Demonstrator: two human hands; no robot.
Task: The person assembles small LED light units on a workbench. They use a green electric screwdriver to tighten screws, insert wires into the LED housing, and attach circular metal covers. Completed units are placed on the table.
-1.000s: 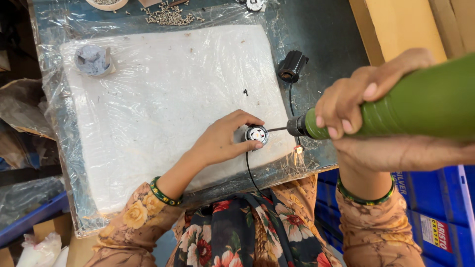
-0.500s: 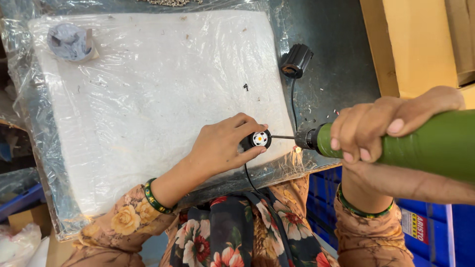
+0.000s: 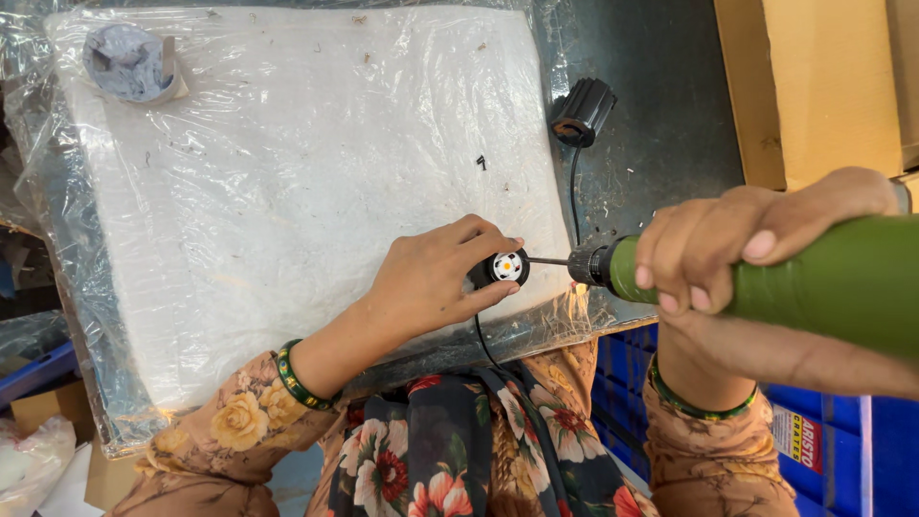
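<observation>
My left hand grips a small round black part with a white face against the near edge of a white pad wrapped in clear plastic. My right hand holds a green electric screwdriver sideways. Its thin bit points left and touches the side of the round part. A black cable runs down from the part toward my lap.
A black cylindrical plug with a thin cord lies on the dark metal bench beyond the pad. A crumpled grey wad in a tape ring sits at the pad's far left corner. Cardboard boxes stand at right, blue crates below.
The view has shifted so the pad sits higher and left. My left hand keeps its hold on the round part, and the screwdriver bit stays against it.
</observation>
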